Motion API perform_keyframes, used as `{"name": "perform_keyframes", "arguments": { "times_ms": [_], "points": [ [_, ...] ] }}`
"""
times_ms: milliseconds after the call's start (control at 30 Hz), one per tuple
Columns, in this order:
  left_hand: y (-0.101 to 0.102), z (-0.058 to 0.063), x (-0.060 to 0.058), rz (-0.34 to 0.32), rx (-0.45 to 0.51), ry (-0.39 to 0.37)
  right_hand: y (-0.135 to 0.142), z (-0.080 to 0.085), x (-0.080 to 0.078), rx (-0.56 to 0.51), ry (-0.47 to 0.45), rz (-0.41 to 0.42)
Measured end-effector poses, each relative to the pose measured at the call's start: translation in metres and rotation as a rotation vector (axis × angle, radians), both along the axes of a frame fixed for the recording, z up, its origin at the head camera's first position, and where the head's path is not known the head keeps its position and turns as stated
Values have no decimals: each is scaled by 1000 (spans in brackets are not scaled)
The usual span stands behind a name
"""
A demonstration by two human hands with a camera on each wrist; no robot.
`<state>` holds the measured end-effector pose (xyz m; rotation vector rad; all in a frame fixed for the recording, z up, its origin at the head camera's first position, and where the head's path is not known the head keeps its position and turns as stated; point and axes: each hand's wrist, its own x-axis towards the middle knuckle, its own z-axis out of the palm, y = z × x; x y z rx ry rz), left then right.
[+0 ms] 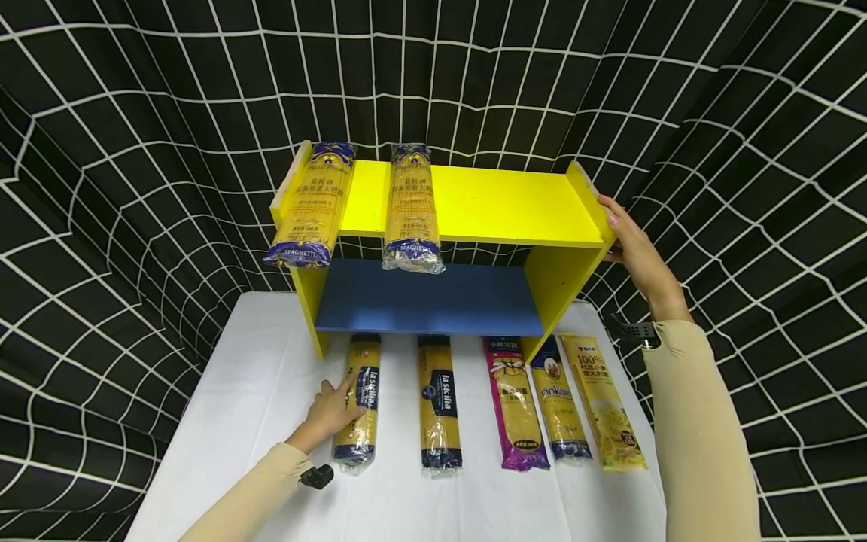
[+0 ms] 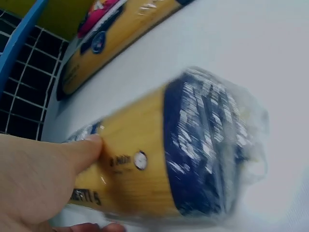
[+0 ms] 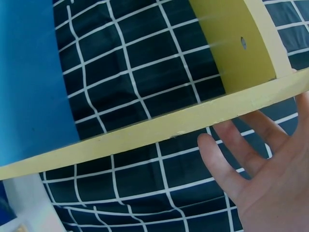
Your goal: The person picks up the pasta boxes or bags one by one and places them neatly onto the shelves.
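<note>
My left hand (image 1: 330,410) is at the left pack of la sicilia spaghetti (image 1: 366,421), beneath the shelf's left end. In the left wrist view, the thumb lies across the yellow pack (image 2: 137,169) and fingertips (image 2: 113,227) show along its lower side. Its clear, dark-blue end faces away from the hand. Whether the pack touches the table cannot be told. At upper right, my right hand (image 1: 637,252) holds the right side panel of the yellow shelf (image 1: 501,203) by its upper edge. The right wrist view shows several spread fingers (image 3: 217,162) against the panel's outer side.
Two spaghetti packs, one at the left end (image 1: 314,203) and another near the middle (image 1: 412,207), lie on the yellow top. Below is a blue board (image 1: 433,297). On the white table (image 1: 474,497) lie another la sicilia pack (image 1: 440,406), a pink pack (image 1: 516,406) and two more yellow ones.
</note>
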<state>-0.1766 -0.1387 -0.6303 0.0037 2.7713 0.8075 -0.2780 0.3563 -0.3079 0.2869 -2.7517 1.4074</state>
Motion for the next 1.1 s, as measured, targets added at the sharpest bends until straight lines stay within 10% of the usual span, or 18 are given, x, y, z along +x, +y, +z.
{"name": "perform_keyframes", "arguments": {
  "times_ms": [1100],
  "points": [
    [6, 9, -16, -83, 178, -54, 3, -4, -3, 17, 21, -2]
  ]
}}
